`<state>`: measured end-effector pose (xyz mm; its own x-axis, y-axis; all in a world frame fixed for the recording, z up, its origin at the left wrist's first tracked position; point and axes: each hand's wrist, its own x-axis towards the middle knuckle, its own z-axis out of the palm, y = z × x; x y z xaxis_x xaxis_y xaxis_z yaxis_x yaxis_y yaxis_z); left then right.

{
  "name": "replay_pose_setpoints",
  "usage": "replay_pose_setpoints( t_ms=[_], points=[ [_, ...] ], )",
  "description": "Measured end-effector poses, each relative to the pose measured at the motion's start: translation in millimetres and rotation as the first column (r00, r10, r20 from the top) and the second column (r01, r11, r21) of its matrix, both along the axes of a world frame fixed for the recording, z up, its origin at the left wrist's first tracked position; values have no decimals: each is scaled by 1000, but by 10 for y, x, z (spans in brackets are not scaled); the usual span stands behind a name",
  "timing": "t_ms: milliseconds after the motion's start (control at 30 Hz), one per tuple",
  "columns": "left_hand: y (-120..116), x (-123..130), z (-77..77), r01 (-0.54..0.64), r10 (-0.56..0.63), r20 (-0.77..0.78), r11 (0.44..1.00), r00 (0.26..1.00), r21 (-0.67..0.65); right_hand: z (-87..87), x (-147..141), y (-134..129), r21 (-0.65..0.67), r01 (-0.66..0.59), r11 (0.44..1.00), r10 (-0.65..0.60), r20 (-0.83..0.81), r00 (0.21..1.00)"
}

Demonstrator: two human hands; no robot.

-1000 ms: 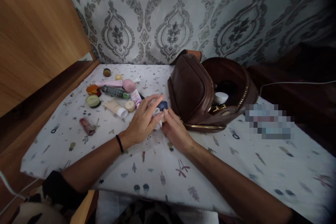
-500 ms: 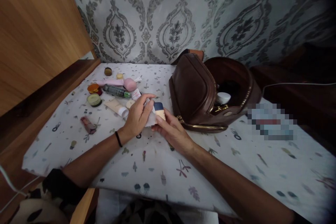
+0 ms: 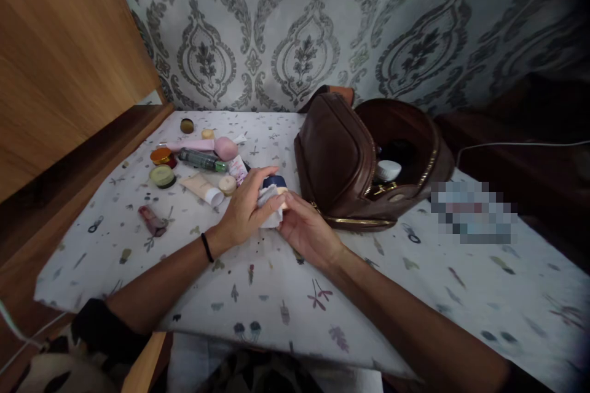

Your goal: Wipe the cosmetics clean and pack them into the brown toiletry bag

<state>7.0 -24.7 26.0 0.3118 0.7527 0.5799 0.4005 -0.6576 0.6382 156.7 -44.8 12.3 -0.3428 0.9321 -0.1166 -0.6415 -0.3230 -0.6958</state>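
Note:
My left hand [image 3: 246,206], with a black band at the wrist, holds a white cloth or tissue [image 3: 273,216] against a small bottle with a dark blue cap [image 3: 275,182]. The lower part of the bottle is in the fingers of my right hand [image 3: 310,230]; most of its pale body is hidden by the cloth and fingers. Left of my hands lie a beige tube [image 3: 201,188], a small round cream jar [image 3: 227,185] and a white printed packet [image 3: 238,169]. An open brown bag [image 3: 334,153] stands to the right, with a white round item [image 3: 388,170] inside.
Further left on the patterned cloth [image 3: 286,313] are a green-lidded jar [image 3: 162,176], an orange-lidded jar [image 3: 163,157], a dark green tube [image 3: 203,159], a pink brush [image 3: 225,148] and a small reddish bottle [image 3: 153,221]. A blurred item [image 3: 477,212] lies right of the bag.
The cloth in my left hand has shifted over the front of the bottle, covering more of its pale body. My right fingers have moved closer to the cloth. The view has shifted slightly.

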Motion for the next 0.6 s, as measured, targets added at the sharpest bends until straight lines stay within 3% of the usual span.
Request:
replay_pose_setpoints(
  t_ms=[267,600],
  points=[
    [-15,8,24,-62,64,46,997,997,-37,-1,-28,-19,44,-35,998,31,72,997],
    [6,5,25,-1,36,197,984,980,-176,-8,-2,2,7,-15,1000,14,43,999]
  ],
)
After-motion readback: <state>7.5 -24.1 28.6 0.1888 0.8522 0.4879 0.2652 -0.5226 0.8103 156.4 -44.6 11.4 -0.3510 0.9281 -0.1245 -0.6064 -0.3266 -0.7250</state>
